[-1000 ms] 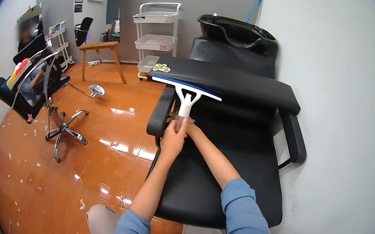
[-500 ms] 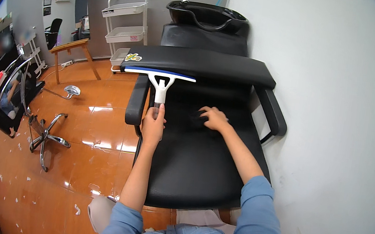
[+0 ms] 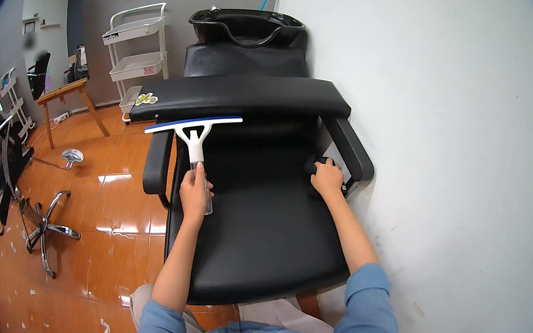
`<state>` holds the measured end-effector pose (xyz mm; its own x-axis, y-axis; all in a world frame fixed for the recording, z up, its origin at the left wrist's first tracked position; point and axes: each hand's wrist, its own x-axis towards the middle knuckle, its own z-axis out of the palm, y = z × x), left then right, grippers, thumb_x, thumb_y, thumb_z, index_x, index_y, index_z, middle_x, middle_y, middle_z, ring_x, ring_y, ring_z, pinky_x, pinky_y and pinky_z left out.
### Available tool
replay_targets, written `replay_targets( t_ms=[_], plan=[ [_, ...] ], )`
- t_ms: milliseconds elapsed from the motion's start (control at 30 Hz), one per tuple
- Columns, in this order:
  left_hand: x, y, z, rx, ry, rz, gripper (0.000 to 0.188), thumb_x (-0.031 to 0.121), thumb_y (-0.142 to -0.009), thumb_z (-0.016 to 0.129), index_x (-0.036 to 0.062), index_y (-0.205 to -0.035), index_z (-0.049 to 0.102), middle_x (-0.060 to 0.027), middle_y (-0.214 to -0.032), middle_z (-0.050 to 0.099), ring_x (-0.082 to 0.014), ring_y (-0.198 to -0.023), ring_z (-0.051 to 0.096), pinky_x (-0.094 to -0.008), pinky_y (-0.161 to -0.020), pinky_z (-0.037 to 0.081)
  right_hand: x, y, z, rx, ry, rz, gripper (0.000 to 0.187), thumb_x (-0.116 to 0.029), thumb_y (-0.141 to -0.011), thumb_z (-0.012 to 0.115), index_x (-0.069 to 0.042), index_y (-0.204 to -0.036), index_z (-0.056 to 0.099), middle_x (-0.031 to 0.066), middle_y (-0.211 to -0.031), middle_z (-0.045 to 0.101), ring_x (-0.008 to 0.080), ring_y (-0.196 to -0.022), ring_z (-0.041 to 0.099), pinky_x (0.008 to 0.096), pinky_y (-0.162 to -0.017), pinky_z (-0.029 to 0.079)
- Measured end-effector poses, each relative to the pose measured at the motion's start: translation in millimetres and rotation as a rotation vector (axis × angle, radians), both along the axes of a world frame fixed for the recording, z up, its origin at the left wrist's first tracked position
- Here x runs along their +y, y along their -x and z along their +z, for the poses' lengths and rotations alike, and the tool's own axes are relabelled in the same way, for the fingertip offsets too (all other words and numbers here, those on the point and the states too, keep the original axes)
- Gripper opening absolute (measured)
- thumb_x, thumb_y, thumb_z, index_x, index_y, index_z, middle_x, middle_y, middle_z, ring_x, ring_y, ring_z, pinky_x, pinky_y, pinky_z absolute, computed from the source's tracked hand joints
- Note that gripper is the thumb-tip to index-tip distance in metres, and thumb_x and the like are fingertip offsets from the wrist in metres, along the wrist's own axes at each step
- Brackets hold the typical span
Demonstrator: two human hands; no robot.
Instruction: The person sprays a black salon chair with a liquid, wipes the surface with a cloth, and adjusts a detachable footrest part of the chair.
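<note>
My left hand is wrapped round the clear handle of a squeegee with a white head and a blue blade. It is held up over the left side of a black padded shampoo chair. My right hand is closed on a bunched black cloth, pressed at the right edge of the seat by the right armrest. Much of the cloth is hidden under my fingers and blends with the seat.
A black wash basin tops the chair. Right of it runs a white wall. At left stand a white tiered trolley, a wooden easel-like stand and a chrome wheeled base. White scraps litter the orange tiles.
My right hand has slid the black cloth right, from mid-seat to the edge by the armrest. The squeegee has tilted, its left end lower. The view has shifted right.
</note>
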<state>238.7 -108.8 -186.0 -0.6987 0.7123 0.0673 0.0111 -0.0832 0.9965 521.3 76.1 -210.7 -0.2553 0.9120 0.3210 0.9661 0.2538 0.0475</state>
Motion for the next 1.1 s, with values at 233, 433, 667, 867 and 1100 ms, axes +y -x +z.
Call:
replay_targets(
  t_ms=[233,433,667,867,1100],
  plan=[
    [5.1,-3.5,-1.2,0.048,0.065,-0.073,0.043,0.045,-0.095,0.049,0.0041,-0.083,0.054,-0.0028,-0.06,0.051,-0.009,-0.048,0.05,-0.0228,-0.043,0.041,64.1,36.7,-6.8,0.008,0.012,-0.023,0.04,-0.029,-0.074,0.07,-0.019,-0.112,0.067,0.0115,-0.114,0.057,0.0344,-0.094,0.061,0.0387,-0.077,0.054],
    [17.5,-1.3,-5.4,0.065,0.082,-0.142,0.043,0.042,-0.093,0.054,0.0006,-0.083,0.057,-0.0056,-0.059,0.056,-0.0107,-0.047,0.054,-0.0249,-0.043,0.043,110.8,63.1,-6.9,-0.112,0.083,-0.171,0.03,-0.026,-0.084,0.057,-0.007,-0.106,0.068,0.011,-0.116,0.06,0.0316,-0.094,0.062,0.0336,-0.074,0.053],
    [12.6,0.6,7.0,0.059,0.156,-0.15,0.043,0.044,-0.091,0.056,0.0032,-0.077,0.055,-0.0054,-0.062,0.056,-0.0118,-0.051,0.058,-0.0256,-0.045,0.047,69.0,126.5,-17.7,-0.18,0.093,-0.037,0.029,-0.024,-0.083,0.06,-0.007,-0.105,0.069,0.014,-0.126,0.051,0.0316,-0.101,0.058,0.0351,-0.075,0.053],
    [-0.2,11.3,11.6,0.029,0.148,-0.152,0.046,0.044,-0.091,0.056,0.0008,-0.074,0.054,-0.0074,-0.059,0.057,-0.0131,-0.051,0.059,-0.0265,-0.045,0.047,-12.4,249.3,-14.3,-0.041,0.109,0.39,0.029,-0.027,-0.078,0.063,-0.008,-0.1,0.069,0.0159,-0.117,0.054,0.0326,-0.099,0.059,0.0366,-0.075,0.054],
    [1.6,4.1,13.9,-0.009,0.126,-0.223,0.041,0.044,-0.092,0.055,0.0044,-0.08,0.055,-0.0046,-0.06,0.055,-0.0113,-0.051,0.057,-0.0247,-0.045,0.047,-17.7,312.0,-32.5,0.17,0.033,0.683,0.025,-0.027,-0.07,0.068,-0.007,-0.085,0.065,0.0147,-0.081,0.065,0.0321,-0.079,0.065,0.0419,-0.069,0.053]
  ],
)
